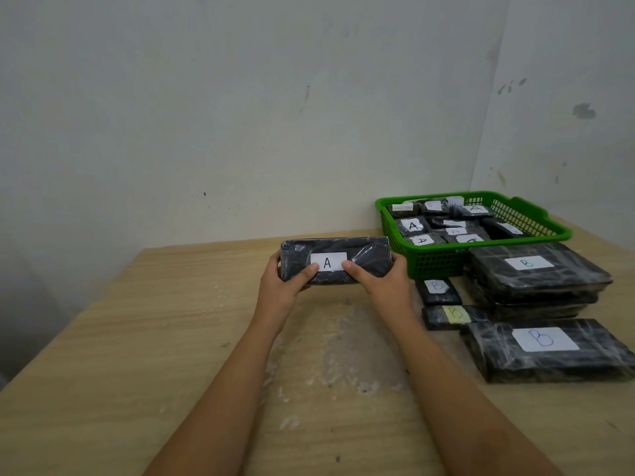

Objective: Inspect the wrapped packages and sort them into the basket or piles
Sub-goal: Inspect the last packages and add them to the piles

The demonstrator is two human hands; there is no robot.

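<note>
Both hands, left hand (281, 286) and right hand (381, 281), gripped an A-labelled package (335, 261) by its ends; it belonged, seemingly, label-up in the green basket (433, 262) among its fellows.

Several labels (432, 205) in the basket's (436, 261) far left corner were too blurred to read; the picture's right edge cut off the nearest B package (549, 352).

Black wrapped package (335, 261) with white label (328, 261); green mesh basket (536, 214); pale wood-grain bench (137, 338); one yellow label (456, 314).
</note>
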